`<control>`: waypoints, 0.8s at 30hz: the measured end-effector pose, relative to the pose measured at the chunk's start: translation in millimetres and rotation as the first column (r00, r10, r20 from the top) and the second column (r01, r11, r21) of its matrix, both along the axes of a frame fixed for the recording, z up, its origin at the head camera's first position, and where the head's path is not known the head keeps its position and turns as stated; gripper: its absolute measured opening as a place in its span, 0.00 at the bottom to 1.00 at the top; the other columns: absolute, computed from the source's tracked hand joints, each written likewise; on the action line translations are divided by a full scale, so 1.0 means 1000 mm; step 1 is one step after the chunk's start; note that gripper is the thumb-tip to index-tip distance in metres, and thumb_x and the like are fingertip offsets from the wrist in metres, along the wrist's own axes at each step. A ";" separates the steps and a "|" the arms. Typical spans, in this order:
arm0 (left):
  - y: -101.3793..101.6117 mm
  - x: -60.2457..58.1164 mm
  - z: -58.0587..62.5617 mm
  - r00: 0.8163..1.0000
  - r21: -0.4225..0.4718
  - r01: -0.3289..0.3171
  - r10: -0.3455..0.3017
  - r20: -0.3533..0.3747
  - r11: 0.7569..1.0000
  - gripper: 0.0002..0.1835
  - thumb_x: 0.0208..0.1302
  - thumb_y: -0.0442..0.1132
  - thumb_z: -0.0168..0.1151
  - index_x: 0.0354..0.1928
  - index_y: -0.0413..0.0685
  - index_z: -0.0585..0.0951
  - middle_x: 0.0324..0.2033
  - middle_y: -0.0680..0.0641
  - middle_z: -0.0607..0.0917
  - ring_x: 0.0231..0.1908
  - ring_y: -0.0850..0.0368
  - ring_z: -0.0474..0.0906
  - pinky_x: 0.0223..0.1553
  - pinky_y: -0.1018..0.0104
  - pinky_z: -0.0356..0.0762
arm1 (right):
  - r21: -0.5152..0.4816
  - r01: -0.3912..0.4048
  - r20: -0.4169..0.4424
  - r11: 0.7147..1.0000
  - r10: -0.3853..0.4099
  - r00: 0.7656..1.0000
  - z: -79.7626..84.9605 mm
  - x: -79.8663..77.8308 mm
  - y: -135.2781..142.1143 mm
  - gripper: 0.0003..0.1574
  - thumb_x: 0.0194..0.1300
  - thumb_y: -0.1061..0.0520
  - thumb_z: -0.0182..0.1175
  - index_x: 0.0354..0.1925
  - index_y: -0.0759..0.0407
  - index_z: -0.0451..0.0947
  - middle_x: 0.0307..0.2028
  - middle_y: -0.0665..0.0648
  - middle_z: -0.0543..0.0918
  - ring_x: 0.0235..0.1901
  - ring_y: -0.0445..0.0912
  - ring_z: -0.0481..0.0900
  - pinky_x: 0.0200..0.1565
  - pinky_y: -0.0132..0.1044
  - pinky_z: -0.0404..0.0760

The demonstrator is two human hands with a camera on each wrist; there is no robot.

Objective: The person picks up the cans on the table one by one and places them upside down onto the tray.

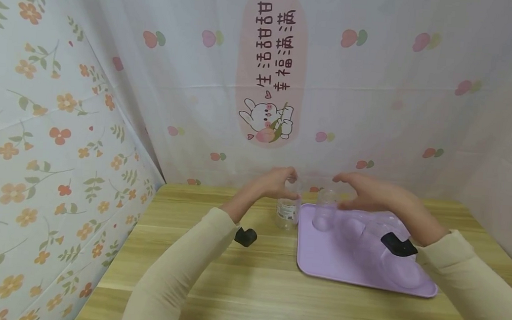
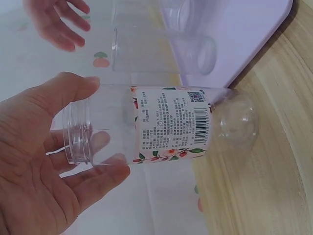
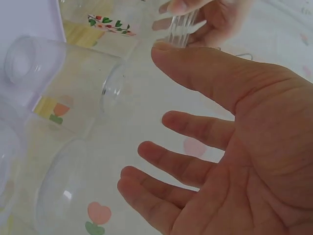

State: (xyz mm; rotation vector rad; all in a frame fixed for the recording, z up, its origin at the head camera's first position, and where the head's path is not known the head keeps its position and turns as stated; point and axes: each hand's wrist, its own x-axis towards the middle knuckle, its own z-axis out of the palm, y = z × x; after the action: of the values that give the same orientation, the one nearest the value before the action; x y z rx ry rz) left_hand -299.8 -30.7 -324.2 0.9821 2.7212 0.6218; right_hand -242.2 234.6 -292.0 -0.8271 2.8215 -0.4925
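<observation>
My left hand [image 1: 276, 184] grips a clear jar [image 1: 286, 212] round its threaded, lidless neck. A white label [image 2: 171, 125] with printed text, a barcode and red flowers wraps the jar, which stands upright on the wooden table beside the tray's left edge. Over the purple tray [image 1: 329, 266], my right hand [image 1: 367, 195] is held with its fingers spread and nothing between them. Closest to its fingers is a clear cup [image 1: 325, 212], upright near the tray's back left corner. In the right wrist view, this clear cup [image 3: 80, 81] shows an open rim, apart from the fingertips.
Several more clear containers [image 1: 401, 272] stand on the right part of the tray, partly hidden by my right forearm. A white curtain [image 1: 384, 114] with fruit prints hangs behind the wooden table [image 1: 247, 288]. At the left hangs a flowered cloth [image 1: 46, 165].
</observation>
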 end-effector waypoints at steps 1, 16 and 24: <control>-0.001 0.000 0.000 1.000 0.008 0.001 -0.001 0.002 1.000 0.30 0.66 0.45 0.70 0.63 0.34 0.73 0.58 0.41 0.80 0.60 0.47 0.75 0.61 0.63 0.73 | -0.005 0.001 -0.004 1.000 -0.001 1.000 0.000 0.002 0.002 0.42 0.63 0.51 0.72 0.66 0.71 0.68 0.64 0.72 0.72 0.63 0.68 0.69 0.61 0.66 0.69; -0.025 0.009 -0.008 0.999 0.187 0.005 -0.012 0.036 0.982 0.27 0.65 0.41 0.71 0.60 0.34 0.74 0.58 0.37 0.79 0.59 0.43 0.76 0.60 0.63 0.74 | -0.153 0.011 -0.059 0.988 -0.020 0.998 0.003 0.028 0.033 0.41 0.67 0.50 0.70 0.69 0.66 0.67 0.65 0.69 0.73 0.61 0.69 0.72 0.56 0.67 0.74; -0.047 0.018 -0.013 0.993 0.381 -0.072 0.029 0.117 0.922 0.29 0.66 0.40 0.70 0.65 0.37 0.71 0.62 0.38 0.76 0.61 0.38 0.75 0.60 0.59 0.75 | -0.236 -0.056 -0.169 0.970 0.016 0.985 -0.005 0.038 0.055 0.36 0.67 0.57 0.70 0.68 0.63 0.68 0.63 0.67 0.75 0.57 0.67 0.76 0.55 0.63 0.77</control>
State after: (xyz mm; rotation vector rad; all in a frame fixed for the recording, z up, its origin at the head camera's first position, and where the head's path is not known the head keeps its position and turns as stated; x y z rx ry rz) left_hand -281.3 -77.2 -337.1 0.9226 2.5848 1.2190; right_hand -204.4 289.9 -296.7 -1.0058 2.9299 -0.8089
